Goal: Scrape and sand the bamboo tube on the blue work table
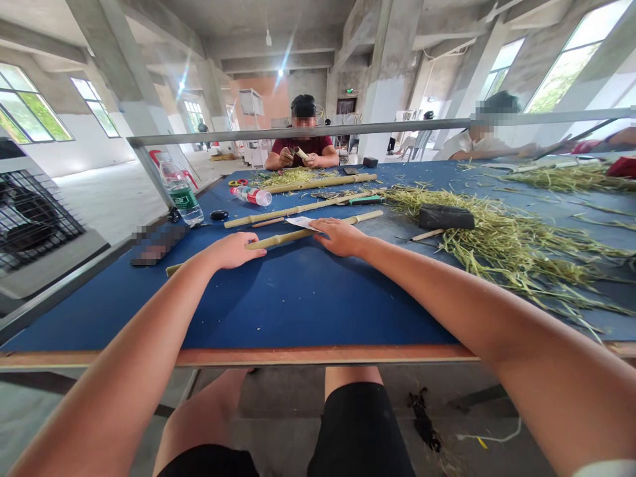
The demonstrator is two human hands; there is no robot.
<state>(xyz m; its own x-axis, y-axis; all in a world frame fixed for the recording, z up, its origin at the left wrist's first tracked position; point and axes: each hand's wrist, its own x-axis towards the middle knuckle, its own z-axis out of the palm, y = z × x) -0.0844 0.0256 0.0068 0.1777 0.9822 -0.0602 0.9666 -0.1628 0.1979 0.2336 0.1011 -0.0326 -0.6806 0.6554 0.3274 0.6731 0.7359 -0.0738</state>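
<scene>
A long bamboo pole [283, 238] lies slantwise over the blue tabletop. My left hand [236, 250] is closed round it left of its middle, thumb and fingers on either side. Further right, my right hand [340, 236] rests over the same pole, fingers bent across a thin whitish sheet [299, 222] that looks like paper. The sheet's free end sticks out to the left, and the hand hides where it meets the bamboo. Just behind lie a second bamboo pole [278, 213] and a short thin stick [268, 222].
Bamboo shavings [507, 245] heap on the right around a black block [446, 216]. At left stand a water bottle [183, 195] and a dark blurred object [159, 246]; another bottle [251, 195] lies flat. A co-worker [303, 149] faces me across the table, beyond a metal rail [348, 134].
</scene>
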